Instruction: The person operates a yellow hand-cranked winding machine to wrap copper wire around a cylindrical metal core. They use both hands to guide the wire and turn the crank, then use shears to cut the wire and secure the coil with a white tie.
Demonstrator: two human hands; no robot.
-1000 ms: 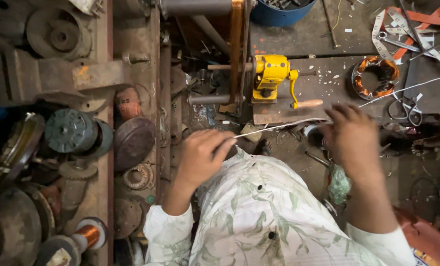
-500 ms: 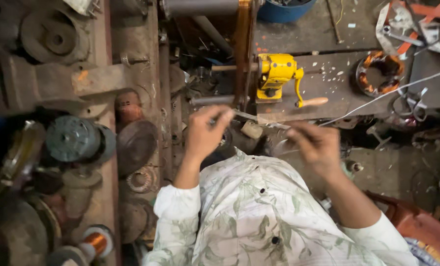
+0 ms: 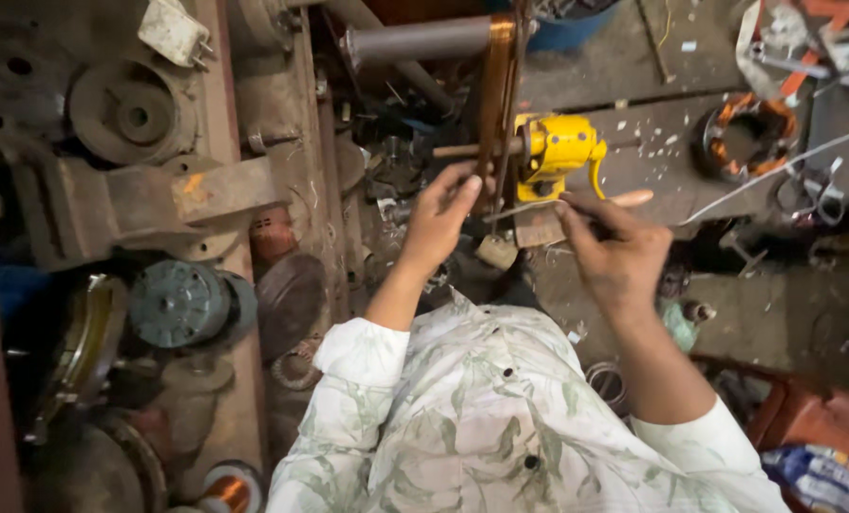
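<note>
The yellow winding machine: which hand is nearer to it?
Right. The right hand sits just below the yellow winding machine, by its handle; the left hand is farther off to its left.

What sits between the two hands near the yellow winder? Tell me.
In the head view, a thin pale strip bridges the gap from left hand to right hand, with a small tan block just below it, beneath the yellow winder.

The copper wire spool [image 3: 227, 492] at the near left is cut off by the bottom edge. The blue tub [image 3: 567, 24] at the far side is cut by the top edge. What the right hand [image 3: 614, 255] pinches is too blurred to tell.
</note>
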